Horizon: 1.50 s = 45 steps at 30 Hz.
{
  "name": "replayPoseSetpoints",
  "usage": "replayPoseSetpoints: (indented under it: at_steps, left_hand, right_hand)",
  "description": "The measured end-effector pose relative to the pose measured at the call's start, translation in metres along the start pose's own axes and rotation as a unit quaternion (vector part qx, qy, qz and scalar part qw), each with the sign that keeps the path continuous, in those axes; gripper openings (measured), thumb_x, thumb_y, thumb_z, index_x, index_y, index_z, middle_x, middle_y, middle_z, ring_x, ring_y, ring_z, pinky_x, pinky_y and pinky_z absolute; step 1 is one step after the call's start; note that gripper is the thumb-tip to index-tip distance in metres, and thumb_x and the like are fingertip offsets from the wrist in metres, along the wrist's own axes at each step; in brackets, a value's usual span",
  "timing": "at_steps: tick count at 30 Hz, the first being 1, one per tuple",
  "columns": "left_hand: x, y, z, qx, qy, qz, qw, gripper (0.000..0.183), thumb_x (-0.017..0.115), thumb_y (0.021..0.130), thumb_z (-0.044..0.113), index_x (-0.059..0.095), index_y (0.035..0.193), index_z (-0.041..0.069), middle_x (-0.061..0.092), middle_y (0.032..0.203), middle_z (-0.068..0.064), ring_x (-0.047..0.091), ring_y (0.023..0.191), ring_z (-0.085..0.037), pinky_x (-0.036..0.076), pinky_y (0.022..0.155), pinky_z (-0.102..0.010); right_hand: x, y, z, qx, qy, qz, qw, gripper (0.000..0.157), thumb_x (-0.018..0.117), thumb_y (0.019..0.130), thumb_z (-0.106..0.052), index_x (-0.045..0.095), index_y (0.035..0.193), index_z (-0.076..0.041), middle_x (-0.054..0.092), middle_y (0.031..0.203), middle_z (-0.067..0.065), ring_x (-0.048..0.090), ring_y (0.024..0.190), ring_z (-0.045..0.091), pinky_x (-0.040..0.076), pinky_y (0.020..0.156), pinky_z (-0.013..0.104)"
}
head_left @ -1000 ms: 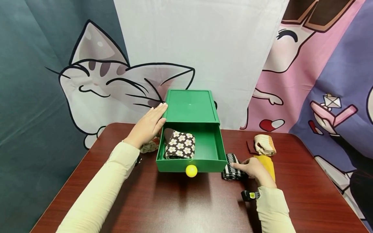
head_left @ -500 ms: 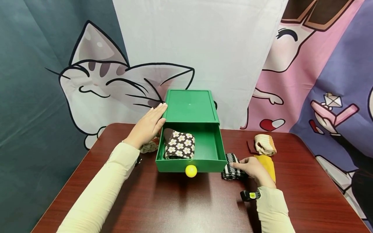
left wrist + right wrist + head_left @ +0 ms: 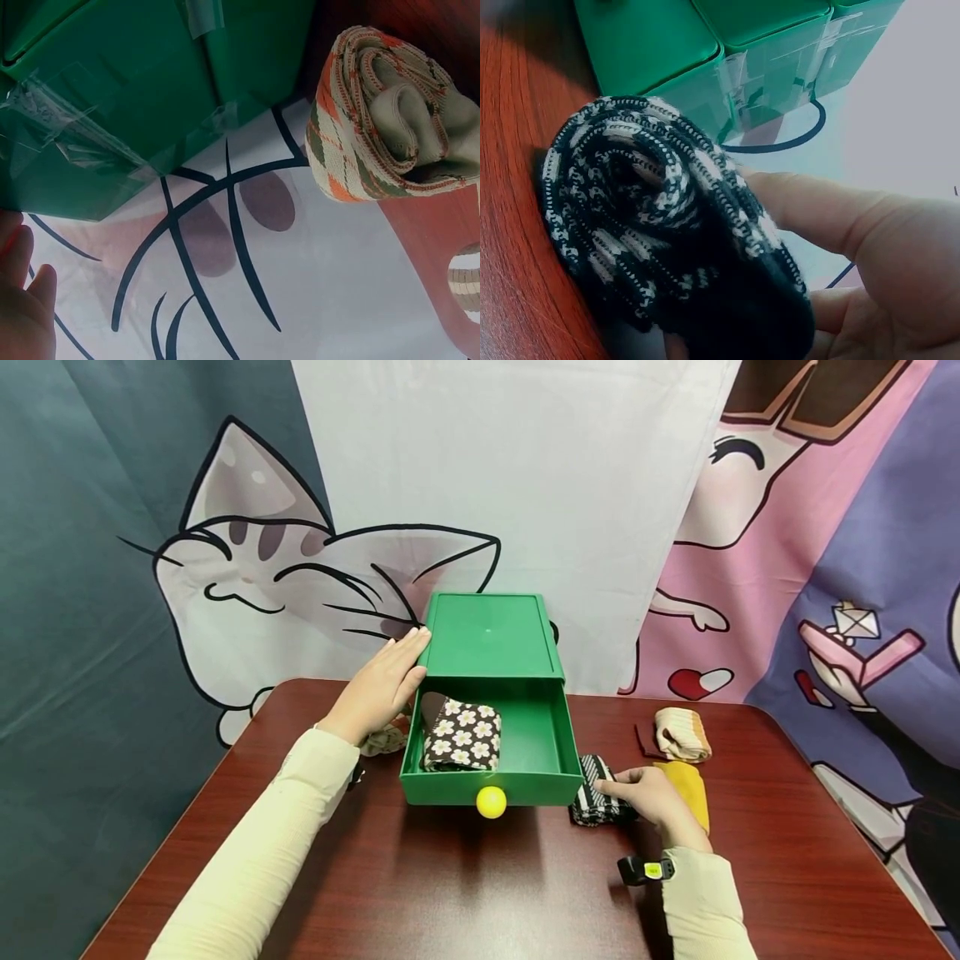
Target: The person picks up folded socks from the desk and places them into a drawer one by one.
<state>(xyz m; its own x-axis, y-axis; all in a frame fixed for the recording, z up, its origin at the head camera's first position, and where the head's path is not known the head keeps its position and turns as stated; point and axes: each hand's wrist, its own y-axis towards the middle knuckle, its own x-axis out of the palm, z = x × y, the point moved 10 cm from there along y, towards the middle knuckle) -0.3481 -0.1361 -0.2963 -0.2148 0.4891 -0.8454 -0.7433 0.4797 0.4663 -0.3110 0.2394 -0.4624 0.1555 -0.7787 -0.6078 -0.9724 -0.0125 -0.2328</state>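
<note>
A green drawer box (image 3: 489, 635) stands on the table with its drawer (image 3: 536, 727) pulled out; a yellow ball knob (image 3: 491, 802) is on the drawer front. Inside on the left lies a folded brown sock bundle with white flowers (image 3: 462, 737). My left hand (image 3: 378, 689) rests with straight fingers against the box's upper left edge. Right of the drawer, my right hand (image 3: 651, 797) grips a rolled black-and-white sock (image 3: 592, 793) between thumb and fingers. In the right wrist view the rolled sock (image 3: 652, 210) shows its spiral end, close by the wooden table.
A rolled cream, orange and green sock (image 3: 382, 120) lies left of the box, partly hidden behind my left hand in the head view. Beyond my right hand are a yellow folded sock (image 3: 686, 789) and a cream striped rolled sock (image 3: 681, 733). A printed cloth (image 3: 525, 468) hangs behind the table.
</note>
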Motion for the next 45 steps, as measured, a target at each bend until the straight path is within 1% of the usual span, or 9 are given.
replayPoseSetpoints:
  at_steps: [12, 19, 24, 26, 28, 31, 33, 38, 45]
  left_hand:
    - [0.0, 0.0, 0.0, 0.002, 0.001, -0.001, 1.0, 0.058, 0.034, 0.112, 0.036, 0.032, 0.158, 0.0, 0.033, 0.163, -0.014, 0.026, 0.152, -0.03, 0.017, 0.126, -0.047]
    - [-0.001, -0.001, -0.002, -0.001, -0.001, 0.002, 1.0, 0.058, 0.034, 0.112, 0.036, 0.032, 0.158, 0.0, 0.033, 0.163, -0.014, 0.025, 0.153, -0.028, 0.015, 0.126, -0.044]
    - [0.0, -0.001, -0.002, 0.0, 0.003, 0.003, 1.0, 0.061, 0.031, 0.112, 0.04, 0.031, 0.158, 0.0, 0.032, 0.163, -0.014, 0.025, 0.153, -0.028, 0.016, 0.126, -0.046]
    - [0.0, -0.001, -0.002, 0.001, 0.004, 0.003, 1.0, 0.062, 0.03, 0.112, 0.042, 0.031, 0.158, 0.0, 0.032, 0.163, -0.014, 0.025, 0.153, -0.028, 0.017, 0.126, -0.047]
    - [0.0, 0.0, -0.002, 0.001, 0.003, 0.004, 1.0, 0.063, 0.029, 0.112, 0.043, 0.031, 0.158, 0.0, 0.033, 0.163, -0.014, 0.025, 0.153, -0.028, 0.017, 0.126, -0.047]
    - [0.0, 0.0, -0.001, 0.002, 0.003, 0.003, 1.0, 0.062, 0.03, 0.112, 0.042, 0.031, 0.158, 0.001, 0.033, 0.163, -0.014, 0.025, 0.153, -0.027, 0.016, 0.126, -0.045]
    - [0.001, 0.0, -0.001, 0.001, 0.003, 0.001, 1.0, 0.062, 0.03, 0.112, 0.042, 0.031, 0.158, 0.001, 0.032, 0.163, -0.013, 0.024, 0.153, -0.027, 0.015, 0.126, -0.044]
    - [0.001, 0.0, -0.002, 0.0, 0.006, -0.005, 1.0, 0.062, 0.03, 0.112, 0.042, 0.029, 0.159, 0.001, 0.031, 0.164, -0.013, 0.023, 0.153, -0.027, 0.014, 0.127, -0.044]
    - [0.001, 0.0, -0.002, -0.001, 0.007, -0.013, 0.9999, 0.059, 0.034, 0.112, 0.037, 0.029, 0.159, 0.002, 0.03, 0.164, -0.013, 0.022, 0.154, -0.026, 0.014, 0.127, -0.043]
  right_hand:
    - [-0.009, -0.008, -0.011, -0.001, 0.074, 0.02, 0.997, 0.051, 0.077, 0.09, -0.038, 0.072, 0.117, 0.006, 0.067, 0.121, 0.015, 0.054, 0.113, 0.025, 0.046, 0.086, 0.03]
    - [-0.018, -0.016, -0.025, -0.001, 0.085, 0.029, 0.996, 0.06, 0.074, 0.091, -0.046, 0.068, 0.127, 0.002, 0.056, 0.139, 0.02, 0.048, 0.122, 0.027, 0.045, 0.089, 0.03]
    - [-0.027, -0.025, -0.036, -0.005, 0.105, 0.043, 0.994, 0.062, 0.074, 0.092, -0.042, 0.064, 0.132, 0.004, 0.04, 0.154, 0.019, 0.046, 0.112, 0.017, 0.047, 0.074, 0.019]
    - [-0.031, -0.028, -0.041, -0.007, 0.125, 0.048, 0.991, 0.061, 0.074, 0.093, -0.04, 0.063, 0.132, 0.005, 0.042, 0.152, 0.017, 0.049, 0.09, 0.012, 0.044, 0.062, 0.018]
    - [-0.034, -0.031, -0.046, -0.013, 0.158, 0.05, 0.986, 0.059, 0.074, 0.093, -0.037, 0.062, 0.132, 0.006, 0.057, 0.138, 0.011, 0.049, 0.075, 0.005, 0.045, 0.058, 0.017]
    - [-0.038, -0.035, -0.055, -0.026, 0.228, 0.048, 0.972, 0.052, 0.073, 0.095, -0.03, 0.061, 0.129, 0.008, 0.072, 0.097, -0.003, 0.056, 0.059, 0.002, 0.052, 0.058, 0.019]
    - [-0.041, -0.039, -0.061, -0.038, 0.269, 0.042, 0.961, 0.043, 0.072, 0.096, -0.027, 0.064, 0.125, 0.004, 0.073, 0.084, -0.006, 0.067, 0.071, 0.004, 0.059, 0.066, 0.022]
    - [-0.051, -0.049, -0.077, -0.066, 0.34, 0.038, 0.937, 0.005, 0.072, 0.097, -0.018, 0.076, 0.099, -0.018, 0.074, 0.086, -0.006, 0.07, 0.076, 0.007, 0.061, 0.069, 0.022]
    - [-0.068, -0.061, -0.103, -0.121, 0.362, 0.051, 0.923, 0.007, 0.072, 0.096, -0.014, 0.078, 0.095, -0.018, 0.074, 0.093, -0.006, 0.07, 0.078, 0.007, 0.06, 0.07, 0.022]
